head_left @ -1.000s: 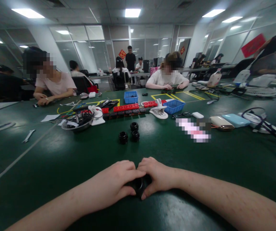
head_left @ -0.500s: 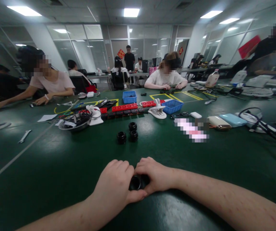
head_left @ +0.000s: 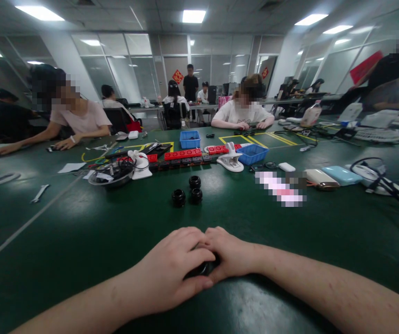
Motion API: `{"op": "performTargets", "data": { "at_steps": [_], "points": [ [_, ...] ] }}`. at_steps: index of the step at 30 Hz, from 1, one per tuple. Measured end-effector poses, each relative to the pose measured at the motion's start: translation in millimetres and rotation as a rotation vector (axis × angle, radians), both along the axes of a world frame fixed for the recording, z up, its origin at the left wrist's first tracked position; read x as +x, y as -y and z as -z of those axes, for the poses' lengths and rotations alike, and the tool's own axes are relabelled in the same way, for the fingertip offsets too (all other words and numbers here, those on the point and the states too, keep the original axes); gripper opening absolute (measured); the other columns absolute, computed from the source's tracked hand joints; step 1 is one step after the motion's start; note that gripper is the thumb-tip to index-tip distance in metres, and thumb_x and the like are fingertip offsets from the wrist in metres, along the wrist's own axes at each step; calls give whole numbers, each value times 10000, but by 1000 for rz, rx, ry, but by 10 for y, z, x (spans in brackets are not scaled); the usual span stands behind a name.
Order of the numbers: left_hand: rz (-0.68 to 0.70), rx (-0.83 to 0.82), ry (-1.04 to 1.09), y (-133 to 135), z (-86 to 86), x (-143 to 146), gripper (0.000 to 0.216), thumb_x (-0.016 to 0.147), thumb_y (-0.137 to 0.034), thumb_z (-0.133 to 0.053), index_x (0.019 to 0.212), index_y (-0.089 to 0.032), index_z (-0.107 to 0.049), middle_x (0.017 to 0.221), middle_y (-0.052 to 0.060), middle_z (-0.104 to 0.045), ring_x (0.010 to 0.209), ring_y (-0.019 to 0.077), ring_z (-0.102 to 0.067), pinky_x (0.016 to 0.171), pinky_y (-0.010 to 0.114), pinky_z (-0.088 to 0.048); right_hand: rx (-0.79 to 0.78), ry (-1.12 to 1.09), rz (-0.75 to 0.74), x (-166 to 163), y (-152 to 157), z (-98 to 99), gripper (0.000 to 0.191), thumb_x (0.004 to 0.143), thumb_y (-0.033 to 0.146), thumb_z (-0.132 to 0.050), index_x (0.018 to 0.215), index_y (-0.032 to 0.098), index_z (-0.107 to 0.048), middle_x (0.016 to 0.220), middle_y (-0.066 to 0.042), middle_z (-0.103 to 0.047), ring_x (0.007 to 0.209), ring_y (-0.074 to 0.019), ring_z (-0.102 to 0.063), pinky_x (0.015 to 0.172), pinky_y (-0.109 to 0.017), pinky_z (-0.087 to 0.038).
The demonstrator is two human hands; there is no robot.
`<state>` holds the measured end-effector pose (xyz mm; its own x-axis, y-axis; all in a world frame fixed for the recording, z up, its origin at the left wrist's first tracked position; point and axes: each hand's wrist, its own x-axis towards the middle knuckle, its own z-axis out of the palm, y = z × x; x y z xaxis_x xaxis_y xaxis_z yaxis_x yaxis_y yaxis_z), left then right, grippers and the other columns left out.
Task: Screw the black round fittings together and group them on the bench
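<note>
At the near side of the green table, my left hand [head_left: 173, 262] and my right hand [head_left: 227, 253] close together around a black round fitting [head_left: 203, 268]. The fingers of the left hand wrap over its top and left side, so most of it is hidden. My right hand grips from the right, its thumb close to the left thumb. Farther out stand three black ringed parts in a small cluster: one at left [head_left: 178, 198], one at right [head_left: 196, 196] and one behind [head_left: 194, 181]. They look like hollow threaded fittings.
Beyond the cluster lie red and black strips [head_left: 182, 154], white clamps [head_left: 230, 160], blue bins [head_left: 253, 153] and a metal bowl of cables [head_left: 110, 178]. A wrench [head_left: 40, 193] lies at left; a light blue case [head_left: 341, 176] at right. People sit across the table.
The left hand's fingers have moved over the top of the black fitting, covering its opening, which showed before. My right hand stays beside it. The view has shifted slightly.
</note>
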<state>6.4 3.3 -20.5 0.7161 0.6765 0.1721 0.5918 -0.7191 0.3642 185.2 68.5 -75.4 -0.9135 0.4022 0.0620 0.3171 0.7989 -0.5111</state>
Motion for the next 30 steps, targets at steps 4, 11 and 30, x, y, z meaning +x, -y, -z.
{"op": "performTargets", "data": {
  "at_steps": [4,11,30],
  "points": [
    [111,-237,-47,-90,-140,-72,311,821,-56,-522,1038,-262,-607,1142,1,-560,1068,159,-489,937,285,-372,-10,14,-5,3,-3,-6,399,587,430,-746,874,188,-611,855,-5,-592,820,-168,-500,726,-292,-327],
    [75,-330,-76,-84,-169,-34,317,828,-67,-543,1064,-270,-605,1103,1,-583,1023,164,-508,882,274,-402,-8,2,-12,1,-12,-5,346,582,423,-749,743,171,-576,773,18,-554,789,-149,-480,696,-266,-314],
    [-362,112,-399,45,145,297,211,733,-305,-674,801,-114,-615,750,72,-586,709,247,-552,629,372,-459,1,2,3,-11,-1,12,399,583,455,-736,850,187,-609,797,0,-574,769,-157,-473,685,-276,-312]
  ]
}}
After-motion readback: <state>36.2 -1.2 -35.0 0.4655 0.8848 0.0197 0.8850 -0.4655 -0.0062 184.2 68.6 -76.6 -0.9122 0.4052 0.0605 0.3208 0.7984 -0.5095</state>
